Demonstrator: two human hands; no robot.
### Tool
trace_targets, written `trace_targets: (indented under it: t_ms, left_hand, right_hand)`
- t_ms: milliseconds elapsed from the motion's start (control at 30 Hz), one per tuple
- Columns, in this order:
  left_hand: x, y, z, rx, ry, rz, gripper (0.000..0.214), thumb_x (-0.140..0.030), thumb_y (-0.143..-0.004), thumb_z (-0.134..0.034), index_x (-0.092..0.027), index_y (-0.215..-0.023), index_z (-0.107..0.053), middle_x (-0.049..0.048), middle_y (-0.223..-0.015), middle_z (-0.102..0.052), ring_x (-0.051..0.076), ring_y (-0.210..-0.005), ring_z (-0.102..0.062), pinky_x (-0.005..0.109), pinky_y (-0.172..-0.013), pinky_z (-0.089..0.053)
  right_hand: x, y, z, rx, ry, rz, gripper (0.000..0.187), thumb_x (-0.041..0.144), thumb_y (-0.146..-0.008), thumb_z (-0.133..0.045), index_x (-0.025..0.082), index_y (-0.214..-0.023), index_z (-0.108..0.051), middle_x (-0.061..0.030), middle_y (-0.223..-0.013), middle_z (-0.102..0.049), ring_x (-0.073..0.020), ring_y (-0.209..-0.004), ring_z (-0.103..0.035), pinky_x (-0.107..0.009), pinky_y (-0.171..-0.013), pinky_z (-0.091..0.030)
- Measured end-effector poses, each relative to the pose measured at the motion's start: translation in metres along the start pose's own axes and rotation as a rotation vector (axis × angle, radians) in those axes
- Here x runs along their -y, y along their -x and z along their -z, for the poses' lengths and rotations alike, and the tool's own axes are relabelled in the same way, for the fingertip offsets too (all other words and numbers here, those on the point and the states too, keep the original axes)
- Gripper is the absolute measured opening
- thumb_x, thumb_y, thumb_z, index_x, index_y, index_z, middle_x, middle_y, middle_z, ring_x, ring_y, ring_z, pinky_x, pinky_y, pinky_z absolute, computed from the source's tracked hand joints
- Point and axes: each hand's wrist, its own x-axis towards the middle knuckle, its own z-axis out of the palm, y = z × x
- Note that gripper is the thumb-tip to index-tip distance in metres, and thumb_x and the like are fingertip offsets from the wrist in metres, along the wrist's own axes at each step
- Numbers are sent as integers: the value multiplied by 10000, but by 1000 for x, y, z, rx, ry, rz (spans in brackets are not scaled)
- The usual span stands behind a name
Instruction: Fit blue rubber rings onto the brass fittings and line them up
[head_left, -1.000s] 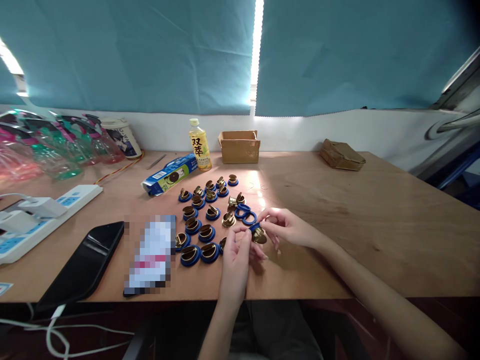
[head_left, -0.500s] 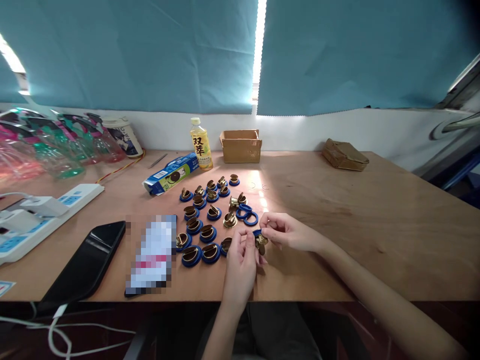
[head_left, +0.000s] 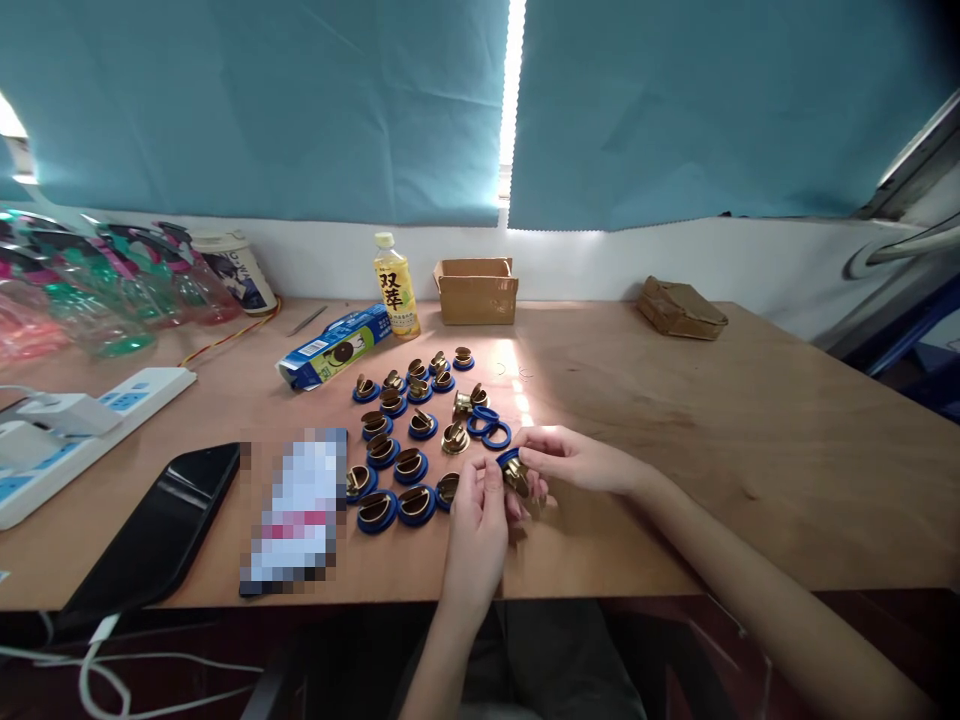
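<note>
My left hand (head_left: 478, 515) and my right hand (head_left: 574, 460) meet near the front of the table around a brass fitting (head_left: 515, 477) with a flap-like disc. A blue ring (head_left: 509, 455) sits at its upper end. Both hands are closed on it, the right fingertips at the blue ring and the left fingers along its side. Just beyond them lie several loose blue rings (head_left: 508, 437) and a bare brass fitting (head_left: 454, 439). Another brass fitting (head_left: 463, 403) lies on its side there. To the left stand several brass fittings with blue rings (head_left: 409, 466).
A black phone (head_left: 154, 525) and a second phone with a blurred screen (head_left: 296, 515) lie left, beside a white power strip (head_left: 97, 435). Farther back are a blue carton (head_left: 337, 347), a yellow drink bottle (head_left: 396, 290), an open cardboard box (head_left: 477, 300), a brown packet (head_left: 681, 308) and spray bottles (head_left: 97, 310).
The held fitting has tilted, showing more of its brass side, and my right fingers have shifted slightly along the blue ring. The whole view has moved a little, so everything appears farther left.
</note>
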Motion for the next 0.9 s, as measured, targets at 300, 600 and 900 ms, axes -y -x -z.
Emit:
trace_targets:
  t_ms: [300, 600, 900]
  left_hand:
    - [-5, -4, -2, -27, 9, 36, 366, -544, -911, -536, -181, -943, -553, 17, -673, -690, 171, -635, -670, 257, -593, -504]
    - [-2, 1, 0, 38, -152, 22, 387, -536, -970, -439, -195, -1012, -619, 68, -948, -716, 217, -872, -665, 308, -740, -496]
    - [0, -2, -5, 27, -130, -41, 327, -420, -884, -632, -194, -1102, -540, 65, -951, -691, 186, -860, -679, 296, -766, -523]
  right_hand:
    - [4, 3, 2, -69, 67, 14, 454, 613, -940, -501, 167, -863, -528, 32, -645, -555, -110, -601, -569, -235, -582, -431]
    - [7, 3, 0, -45, 22, 28, 452, 596, -927, -539, 174, -767, -536, 38, -614, -563, -91, -544, -521, -218, -539, -433]
    - [11, 3, -2, -81, -84, -66, 408, 572, -874, -625, 170, -867, -558, 23, -725, -604, -97, -620, -552, -243, -628, -451]
